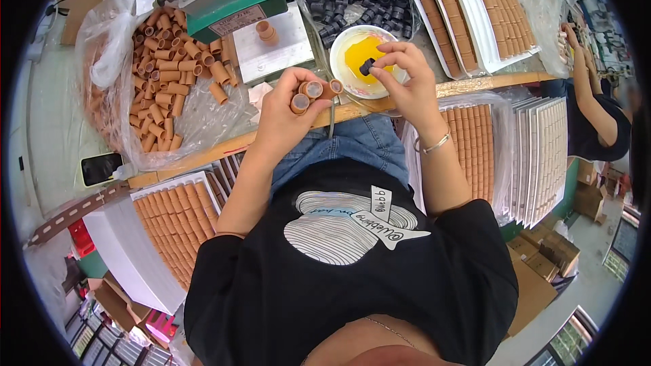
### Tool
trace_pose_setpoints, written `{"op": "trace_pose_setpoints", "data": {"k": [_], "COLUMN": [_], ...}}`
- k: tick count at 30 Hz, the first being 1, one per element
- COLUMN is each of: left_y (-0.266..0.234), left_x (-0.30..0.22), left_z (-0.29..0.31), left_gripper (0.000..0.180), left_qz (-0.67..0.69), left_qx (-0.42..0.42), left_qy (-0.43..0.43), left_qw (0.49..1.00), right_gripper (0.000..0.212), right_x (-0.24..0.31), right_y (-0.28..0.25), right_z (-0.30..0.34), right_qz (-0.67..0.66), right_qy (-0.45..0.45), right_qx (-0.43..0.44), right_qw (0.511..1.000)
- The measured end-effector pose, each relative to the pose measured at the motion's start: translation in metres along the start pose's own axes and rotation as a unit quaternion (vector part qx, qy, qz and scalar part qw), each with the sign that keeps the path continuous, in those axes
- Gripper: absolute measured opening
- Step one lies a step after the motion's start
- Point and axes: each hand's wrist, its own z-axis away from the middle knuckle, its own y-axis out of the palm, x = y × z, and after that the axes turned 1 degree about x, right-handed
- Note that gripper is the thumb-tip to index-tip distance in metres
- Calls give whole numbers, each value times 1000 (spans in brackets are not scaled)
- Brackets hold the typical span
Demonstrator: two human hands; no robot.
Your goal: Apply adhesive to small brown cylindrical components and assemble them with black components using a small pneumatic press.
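Bench (491, 83) w/ bowl (338, 61); gray flr (588, 274).

- Left hand (283, 110) holds three brown tubes (313, 89)
- Right hand (416, 87) pinches a black ring (366, 67) over a yellow-filled bowl (338, 61)
- Loose tubes (166, 66) heaped on plastic (220, 114)

Three brown tubes (313, 89) bunched together, small black ring (367, 66) over bowl (338, 73)

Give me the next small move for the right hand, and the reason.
Probably dip the small black plastic ring into the yellow liquid: the right hand pinches it over the round white bowl holding that liquid, while the left hand grips several brown cylindrical tubes.
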Motion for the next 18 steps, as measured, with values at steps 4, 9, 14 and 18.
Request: {"op": "trace_pose_setpoints", "data": {"k": [4, 9, 14, 18], "left_y": [3, 8, 8, 3], "left_x": [-5, -8, -4, -6], "left_z": [-5, -7, -2, -8], "left_gripper": [32, 33, 33, 35], "left_qz": [-14, -17, -2, 12], "left_qx": [-1, -23, -18, -11], "left_qy": [18, 61, 12, 6], "left_qw": [1000, 998, 1000, 1000], "right_gripper": [13, 13, 8, 23], "right_x": [28, 37, 1, -65], "right_y": [2, 8, -26, -104], "right_z": [-3, -4, -26, -79], "right_qz": [-199, 13, -29, 236], "right_qy": [61, -98, -99, 68], "right_qx": [16, 21, -64, -269], "right_qw": [978, 995, 993, 931]}}
